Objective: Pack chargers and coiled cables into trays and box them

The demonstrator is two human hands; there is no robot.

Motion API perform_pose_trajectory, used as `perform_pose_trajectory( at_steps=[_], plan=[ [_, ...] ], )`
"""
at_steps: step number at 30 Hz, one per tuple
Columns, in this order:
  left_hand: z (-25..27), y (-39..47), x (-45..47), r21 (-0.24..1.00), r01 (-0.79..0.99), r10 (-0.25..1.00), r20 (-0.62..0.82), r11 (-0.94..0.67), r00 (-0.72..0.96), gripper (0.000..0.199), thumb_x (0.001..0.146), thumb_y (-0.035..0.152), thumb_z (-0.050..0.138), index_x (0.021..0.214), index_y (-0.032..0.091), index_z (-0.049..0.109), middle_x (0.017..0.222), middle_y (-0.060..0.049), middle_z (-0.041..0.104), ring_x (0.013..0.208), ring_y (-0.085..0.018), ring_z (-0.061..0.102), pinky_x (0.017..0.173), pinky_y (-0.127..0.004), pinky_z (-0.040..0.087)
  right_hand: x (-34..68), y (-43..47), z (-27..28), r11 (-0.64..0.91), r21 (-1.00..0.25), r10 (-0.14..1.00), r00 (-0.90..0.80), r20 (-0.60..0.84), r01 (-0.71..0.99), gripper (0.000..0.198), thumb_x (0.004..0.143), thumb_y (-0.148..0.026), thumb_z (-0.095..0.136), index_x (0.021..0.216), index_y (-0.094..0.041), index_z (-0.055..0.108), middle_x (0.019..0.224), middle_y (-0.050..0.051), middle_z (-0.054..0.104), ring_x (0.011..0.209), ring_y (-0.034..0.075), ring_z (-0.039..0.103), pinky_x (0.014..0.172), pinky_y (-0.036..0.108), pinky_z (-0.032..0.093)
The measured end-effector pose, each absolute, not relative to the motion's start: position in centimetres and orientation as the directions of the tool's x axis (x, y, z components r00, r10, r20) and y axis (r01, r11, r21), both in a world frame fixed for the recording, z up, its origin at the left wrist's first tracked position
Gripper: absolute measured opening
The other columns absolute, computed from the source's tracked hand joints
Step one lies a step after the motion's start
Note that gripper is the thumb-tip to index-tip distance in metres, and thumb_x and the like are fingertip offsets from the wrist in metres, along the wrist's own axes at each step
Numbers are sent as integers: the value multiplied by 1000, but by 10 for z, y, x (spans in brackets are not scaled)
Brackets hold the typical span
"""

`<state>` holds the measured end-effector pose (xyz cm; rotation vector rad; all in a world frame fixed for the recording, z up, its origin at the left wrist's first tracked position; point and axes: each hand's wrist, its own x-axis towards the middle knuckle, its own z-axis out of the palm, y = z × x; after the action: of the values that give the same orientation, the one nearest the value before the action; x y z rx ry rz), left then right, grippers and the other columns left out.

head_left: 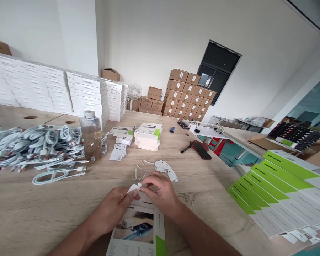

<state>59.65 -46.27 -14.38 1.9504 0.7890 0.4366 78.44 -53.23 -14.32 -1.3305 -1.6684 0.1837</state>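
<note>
In front of me lies a flat-looking white and green printed packaging box [136, 227] with a picture of a charging cable on its front. My left hand [116, 206] grips its upper end, the thumb pressed on a white paper flap [133, 187]. My right hand [160, 192] pinches the tip of that same flap between thumb and fingers. Just beyond my hands are small white card pieces [166, 169] and several thin curled paper strips [140, 169]. Farther off sit a stack of flattened printed boxes [148, 135] and some printed paper slips [117, 152].
Bundled white USB cables [50, 142] cover the table's left side beside a clear bottle [91, 138]. A phone [201, 150] and a black marker [186, 149] lie to the right. Green and white boxes [277, 188] are stacked at right; white boxes [85, 92] line the back left.
</note>
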Motion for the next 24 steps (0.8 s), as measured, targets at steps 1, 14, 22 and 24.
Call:
perform_pose_trajectory(
  at_steps=[1, 14, 22, 24],
  plan=[
    [-143, -463, 596, 874, 345, 681, -21, -343, 732, 50, 92, 55, 38, 84, 20, 73, 75, -1, 68, 75, -21, 60, 72, -29, 45, 784, -532, -144, 396, -613, 814, 47, 579, 684, 5, 81, -19, 70, 83, -24, 71, 84, 2, 65, 80, 16, 62, 74, 28, 51],
    [-132, -456, 594, 949, 307, 771, -251, 75, 585, 65, 83, 69, 42, 87, 13, 73, 69, -7, 71, 68, -27, 64, 65, -34, 47, 798, -532, -137, 346, -648, 823, 112, 557, 679, 13, 90, -25, 56, 79, -21, 62, 79, 2, 62, 73, 15, 59, 67, 27, 48],
    [-128, -459, 594, 940, 333, 754, -270, 73, 599, 62, 85, 66, 40, 87, 14, 74, 72, -8, 75, 73, -30, 68, 68, -37, 50, 824, -492, -165, 163, -694, 799, 319, 510, 701, 13, 82, -16, 59, 85, -21, 70, 79, 2, 73, 72, 17, 66, 69, 28, 52],
    [-126, -461, 594, 939, 343, 754, -242, 24, 611, 63, 87, 64, 38, 90, 14, 75, 71, -7, 74, 74, -30, 67, 70, -37, 50, 819, -493, -162, 166, -679, 795, 309, 521, 715, 17, 82, -14, 58, 89, -22, 72, 87, 3, 74, 80, 18, 66, 76, 30, 51]
  ],
)
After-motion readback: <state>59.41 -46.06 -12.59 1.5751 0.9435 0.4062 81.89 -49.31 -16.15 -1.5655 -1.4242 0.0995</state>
